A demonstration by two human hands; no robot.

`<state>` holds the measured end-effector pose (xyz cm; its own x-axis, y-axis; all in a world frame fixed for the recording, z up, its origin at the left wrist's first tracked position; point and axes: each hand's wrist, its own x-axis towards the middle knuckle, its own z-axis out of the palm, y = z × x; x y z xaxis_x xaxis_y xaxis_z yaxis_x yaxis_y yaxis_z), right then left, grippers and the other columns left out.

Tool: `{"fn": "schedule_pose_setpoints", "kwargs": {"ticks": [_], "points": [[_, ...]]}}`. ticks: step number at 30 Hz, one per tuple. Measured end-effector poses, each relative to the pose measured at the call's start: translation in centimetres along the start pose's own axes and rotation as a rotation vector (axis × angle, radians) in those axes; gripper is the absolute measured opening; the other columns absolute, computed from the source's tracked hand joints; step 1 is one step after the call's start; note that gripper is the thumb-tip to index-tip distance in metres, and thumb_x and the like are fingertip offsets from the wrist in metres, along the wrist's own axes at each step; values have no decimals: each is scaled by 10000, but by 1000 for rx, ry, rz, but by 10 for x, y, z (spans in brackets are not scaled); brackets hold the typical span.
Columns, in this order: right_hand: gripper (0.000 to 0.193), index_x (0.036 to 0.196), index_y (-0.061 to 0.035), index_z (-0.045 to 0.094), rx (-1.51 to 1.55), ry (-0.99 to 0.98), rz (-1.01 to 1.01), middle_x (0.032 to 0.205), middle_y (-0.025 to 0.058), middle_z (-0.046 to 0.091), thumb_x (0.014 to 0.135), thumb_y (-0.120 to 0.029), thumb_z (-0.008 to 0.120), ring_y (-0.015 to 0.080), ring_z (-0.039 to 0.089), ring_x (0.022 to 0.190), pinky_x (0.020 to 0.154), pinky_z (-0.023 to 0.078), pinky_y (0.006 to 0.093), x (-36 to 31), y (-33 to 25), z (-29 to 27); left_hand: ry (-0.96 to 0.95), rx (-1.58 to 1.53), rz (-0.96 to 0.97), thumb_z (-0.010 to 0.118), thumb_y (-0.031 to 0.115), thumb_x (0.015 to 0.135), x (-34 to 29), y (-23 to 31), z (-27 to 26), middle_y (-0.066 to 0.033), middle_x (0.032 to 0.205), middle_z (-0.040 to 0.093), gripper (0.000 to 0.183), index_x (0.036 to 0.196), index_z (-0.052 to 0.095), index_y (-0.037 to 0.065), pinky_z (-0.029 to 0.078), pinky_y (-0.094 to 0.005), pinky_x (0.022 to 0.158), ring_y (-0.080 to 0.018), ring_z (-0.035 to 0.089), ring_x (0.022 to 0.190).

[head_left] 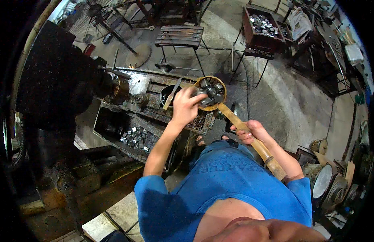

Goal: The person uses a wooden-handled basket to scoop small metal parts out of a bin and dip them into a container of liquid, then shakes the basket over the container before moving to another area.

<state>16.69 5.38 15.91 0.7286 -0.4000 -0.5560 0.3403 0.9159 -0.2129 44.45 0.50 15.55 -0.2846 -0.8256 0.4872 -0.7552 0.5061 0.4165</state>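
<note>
My right hand (251, 132) is wrapped round the long bamboo handle (262, 150) of a scoop. At the handle's far end is a round bowl with a yellow rim (224, 86), holding several dark, shiny metal pieces (213, 89). My left hand (187, 105) reaches to the left side of this bowl, its fingers bent in among the pieces. Blur and the dark metal hide what lies between those fingertips. Just left of that hand, a flat tool with a light handle (172, 93) rests across a dark round container (164, 94).
A large dark machine (54, 76) fills the left side. Below its bed, a tray (108, 137) holds loose metal blocks (136, 138). Farther off stand a slatted stool (179, 35), a box of metal parts (262, 39) on legs and a fan (92, 12). Round parts (322, 180) lie at right.
</note>
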Motion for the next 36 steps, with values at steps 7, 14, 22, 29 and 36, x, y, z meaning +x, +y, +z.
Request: {"fn": "schedule_pose_setpoints", "kwargs": {"ticks": [7,14,22,29,36], "points": [[400,1060,52,418,93,-47,35,703,27,389,761,-213,425,50,314,471,369,279,179,4,-2,-10,-275,81,200,595,72,597,42,-24,53,-98,1023,535,257,826,667,162,452,-384,764,-282,517,963],[416,1057,62,414,212,-83,81,716,38,391,761,-228,435,67,324,477,377,280,197,7,-4,-12,-255,34,195,603,85,643,38,-25,49,-137,1091,524,261,898,644,120,424,-403,860,-318,501,1022],[430,1053,80,409,318,-168,161,716,37,390,763,-236,438,80,342,493,395,304,208,7,-22,-8,-117,52,195,654,138,661,5,14,27,-135,1059,533,333,988,595,116,269,-522,975,-323,453,1106],[383,1069,45,423,87,-10,111,763,50,437,791,-203,333,57,344,484,395,332,210,-8,-15,9,-85,213,116,663,183,663,-25,7,46,-100,1018,530,281,937,609,155,208,-596,969,-312,450,1092],[338,1067,23,414,-99,88,115,826,72,476,793,-154,325,51,365,501,407,361,195,-39,-17,28,18,289,-14,586,65,651,-28,19,62,-99,982,526,292,935,590,133,183,-595,990,-296,438,1095]]}}
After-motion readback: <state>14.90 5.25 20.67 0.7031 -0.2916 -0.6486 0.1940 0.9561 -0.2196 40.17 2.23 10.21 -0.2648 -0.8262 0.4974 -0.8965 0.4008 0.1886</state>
